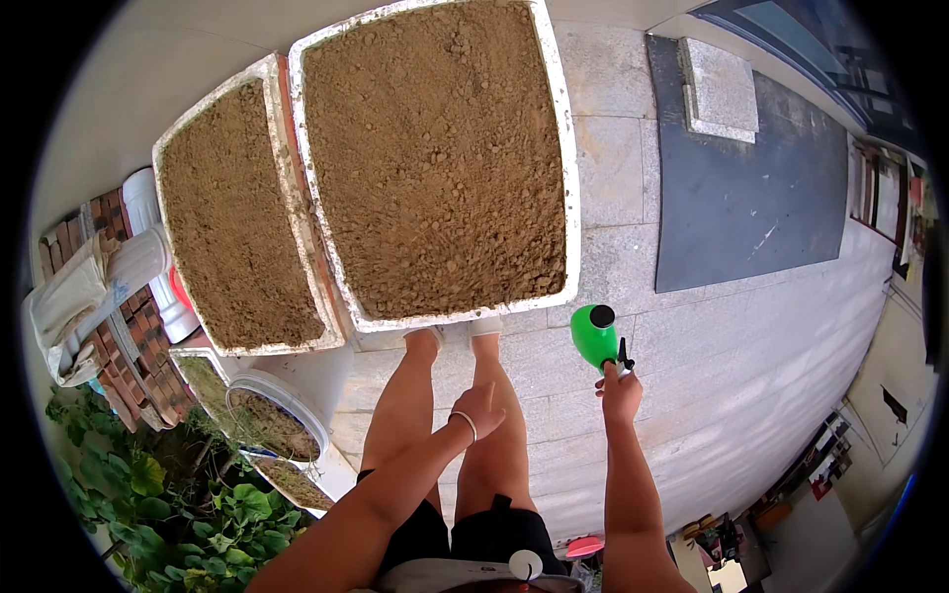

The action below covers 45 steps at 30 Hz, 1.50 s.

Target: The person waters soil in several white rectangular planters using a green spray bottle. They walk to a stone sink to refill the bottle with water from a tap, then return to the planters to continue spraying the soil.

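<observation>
Green spray bottle (594, 335), black cap and trigger: held in the right hand (621, 391), fingers clenched on the handle, out over the paved floor (751, 376), just right of the larger soil-filled white planter box (435, 158). Left hand (481, 410): empty, fingers loosely relaxed, above the thighs. Step judged: bottle carried up, not yet aimed. Next move calls for swinging the nozzle over the soil.

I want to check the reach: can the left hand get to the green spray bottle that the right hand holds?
Probably yes. The left hand hangs free and empty above the legs, and nothing stands between it and the green spray bottle in the right hand.
</observation>
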Each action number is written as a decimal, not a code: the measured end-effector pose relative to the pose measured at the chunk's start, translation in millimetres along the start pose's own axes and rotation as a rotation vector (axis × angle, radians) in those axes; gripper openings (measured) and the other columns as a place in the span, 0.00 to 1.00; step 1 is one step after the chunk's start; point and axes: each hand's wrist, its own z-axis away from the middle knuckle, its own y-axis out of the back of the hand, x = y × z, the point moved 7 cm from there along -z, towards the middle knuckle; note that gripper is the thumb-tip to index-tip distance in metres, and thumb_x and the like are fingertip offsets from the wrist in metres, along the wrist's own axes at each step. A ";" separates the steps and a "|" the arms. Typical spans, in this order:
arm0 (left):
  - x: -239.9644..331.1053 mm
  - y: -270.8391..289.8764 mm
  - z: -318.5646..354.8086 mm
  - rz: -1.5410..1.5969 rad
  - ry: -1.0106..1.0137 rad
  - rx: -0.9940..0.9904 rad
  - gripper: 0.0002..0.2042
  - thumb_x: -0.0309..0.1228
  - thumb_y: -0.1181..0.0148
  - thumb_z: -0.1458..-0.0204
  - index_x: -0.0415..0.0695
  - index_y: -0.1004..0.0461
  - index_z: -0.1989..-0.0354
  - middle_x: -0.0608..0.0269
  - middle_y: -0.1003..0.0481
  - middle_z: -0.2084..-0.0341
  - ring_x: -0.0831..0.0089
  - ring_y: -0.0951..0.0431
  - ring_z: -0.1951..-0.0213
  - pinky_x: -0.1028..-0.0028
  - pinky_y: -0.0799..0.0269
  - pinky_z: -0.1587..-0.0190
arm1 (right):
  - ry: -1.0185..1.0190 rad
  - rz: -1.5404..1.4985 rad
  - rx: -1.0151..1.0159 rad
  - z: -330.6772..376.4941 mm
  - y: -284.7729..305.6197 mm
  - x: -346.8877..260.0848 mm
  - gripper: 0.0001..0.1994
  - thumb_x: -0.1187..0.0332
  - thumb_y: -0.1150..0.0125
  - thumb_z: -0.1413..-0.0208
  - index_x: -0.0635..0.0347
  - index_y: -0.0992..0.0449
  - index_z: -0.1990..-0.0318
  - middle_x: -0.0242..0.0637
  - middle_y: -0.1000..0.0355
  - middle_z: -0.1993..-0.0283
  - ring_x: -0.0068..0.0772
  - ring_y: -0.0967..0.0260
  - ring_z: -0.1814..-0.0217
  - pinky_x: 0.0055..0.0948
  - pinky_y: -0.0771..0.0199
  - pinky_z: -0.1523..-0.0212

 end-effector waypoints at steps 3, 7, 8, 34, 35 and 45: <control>43.6 32.0 17.3 -0.075 -0.048 0.013 0.41 0.39 0.35 0.56 0.33 0.47 0.35 0.39 0.31 0.46 0.47 0.28 0.47 0.61 0.30 0.45 | 0.213 0.166 0.019 69.3 37.6 -29.4 0.23 0.60 0.41 0.42 0.65 0.28 0.43 0.34 0.26 0.83 0.24 0.29 0.84 0.27 0.30 0.81; 91.0 75.9 61.3 -0.157 -0.359 0.337 0.48 0.42 0.29 0.62 0.34 0.48 0.34 0.43 0.38 0.41 0.50 0.35 0.42 0.58 0.38 0.41 | 0.359 0.265 -0.060 151.0 59.3 -88.5 0.30 0.58 0.39 0.44 0.68 0.34 0.38 0.35 0.27 0.84 0.34 0.25 0.81 0.32 0.27 0.76; 100.5 87.9 73.6 -0.187 -0.401 0.389 0.49 0.43 0.28 0.64 0.35 0.48 0.34 0.44 0.40 0.40 0.50 0.36 0.40 0.56 0.40 0.39 | 0.370 0.244 -0.091 167.2 61.1 -101.0 0.30 0.58 0.39 0.44 0.69 0.34 0.38 0.35 0.27 0.85 0.35 0.25 0.81 0.32 0.27 0.76; 156.6 259.9 249.8 0.323 -0.652 0.922 0.33 0.37 0.26 0.70 0.38 0.30 0.51 0.49 0.27 0.57 0.49 0.26 0.56 0.58 0.30 0.53 | 1.060 0.511 -0.333 363.1 74.5 -302.4 0.39 0.49 0.38 0.46 0.75 0.39 0.37 0.43 0.31 0.86 0.45 0.29 0.85 0.37 0.28 0.80; 154.4 262.2 254.5 0.333 -0.630 0.978 0.34 0.37 0.26 0.72 0.38 0.29 0.52 0.49 0.27 0.58 0.49 0.26 0.57 0.59 0.30 0.54 | 1.060 0.523 -0.395 364.4 71.4 -307.0 0.41 0.47 0.38 0.46 0.75 0.40 0.37 0.43 0.31 0.86 0.45 0.28 0.84 0.38 0.28 0.79; 60.1 204.6 186.0 1.406 -0.304 0.689 0.36 0.32 0.23 0.69 0.37 0.35 0.50 0.57 0.27 0.61 0.67 0.24 0.60 0.69 0.27 0.56 | 0.495 -0.261 -0.823 105.0 -30.8 -347.2 0.11 0.70 0.48 0.40 0.64 0.24 0.54 0.38 0.23 0.59 0.29 0.26 0.55 0.30 0.26 0.53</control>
